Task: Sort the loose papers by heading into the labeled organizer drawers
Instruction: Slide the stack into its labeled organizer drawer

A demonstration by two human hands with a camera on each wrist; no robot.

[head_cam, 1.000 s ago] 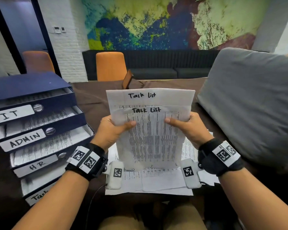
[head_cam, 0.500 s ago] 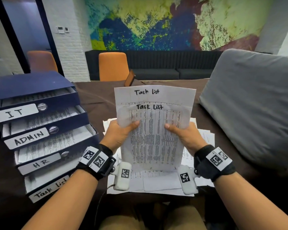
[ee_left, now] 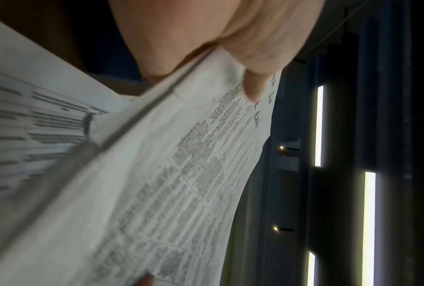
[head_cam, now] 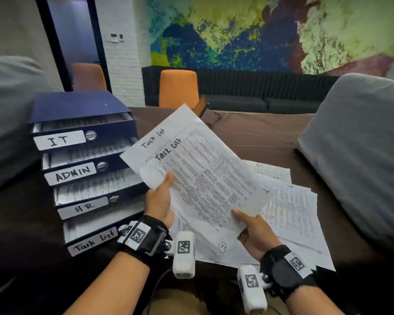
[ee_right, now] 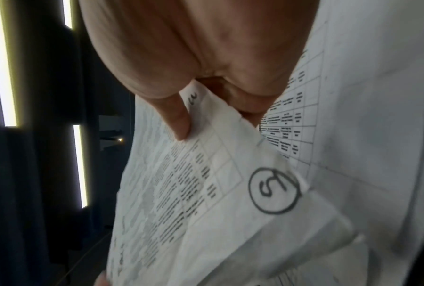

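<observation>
A grey cushion [head_cam: 359,151] lies at the brown tabletop's [head_cam: 259,137] right edge. Beyond its far edge stands an orange chair [head_cam: 178,88].

The printed table text on the held papers [head_cam: 205,178] is too small to read, the left hand [head_cam: 158,201] fingers sit hidden behind them, and the loose papers [head_cam: 289,208] beneath are partly covered.

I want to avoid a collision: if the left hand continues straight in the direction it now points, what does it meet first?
Probably the organizer, near its ADMIN drawer. The left hand, gripping the Task list sheets, points up-left; depth is uncertain.
</observation>
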